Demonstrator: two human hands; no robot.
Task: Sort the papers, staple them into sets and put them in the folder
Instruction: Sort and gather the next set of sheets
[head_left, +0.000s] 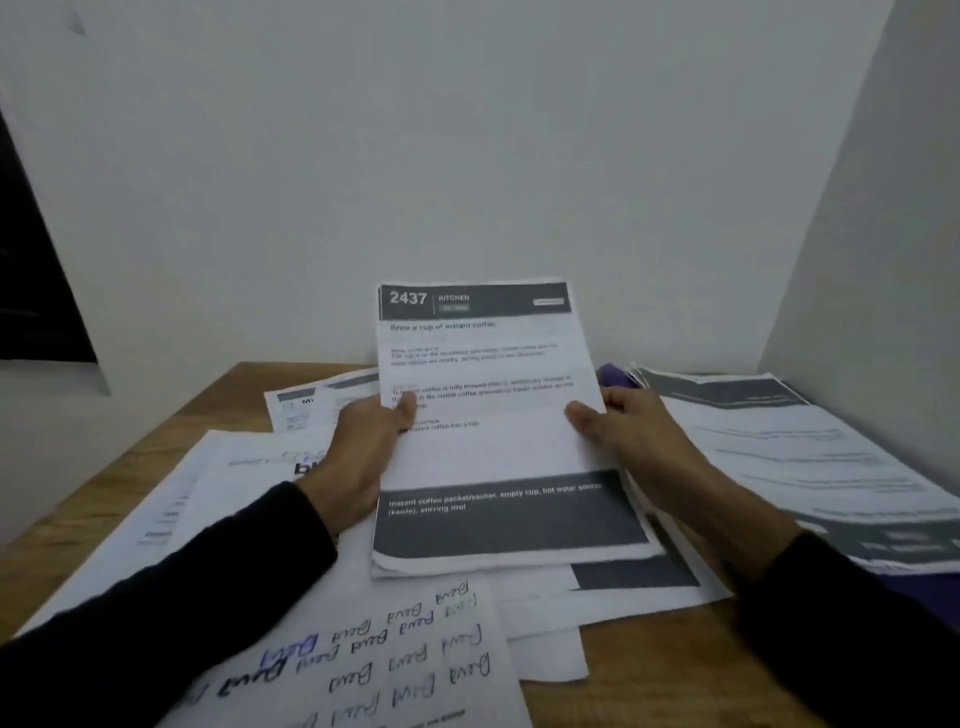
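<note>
Head view: sorting under way
Hands: left hand (363, 441) and right hand (623, 426) pinch the printed stack (493, 441) by its sides
Surface (104, 499): loose papers (363, 660) unsorted
Left: stapling, filing; no stapler seen

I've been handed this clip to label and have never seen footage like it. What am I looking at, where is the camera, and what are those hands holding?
There is no machine here: a person wears a camera on the head, so this single picture looks forward and down over their own arms in dark sleeves. The left hand and the right hand each pinch a side edge of a printed sheet headed "2437 KITCHEN", about brewing instant coffee. It seems to top a thin stack, raised and tilted towards the camera. Below, a wooden table holds more loose papers: a handwritten page nearest, printed sheets on the right, others on the left. Something purple, possibly the folder, peeks out behind the right hand.
</note>
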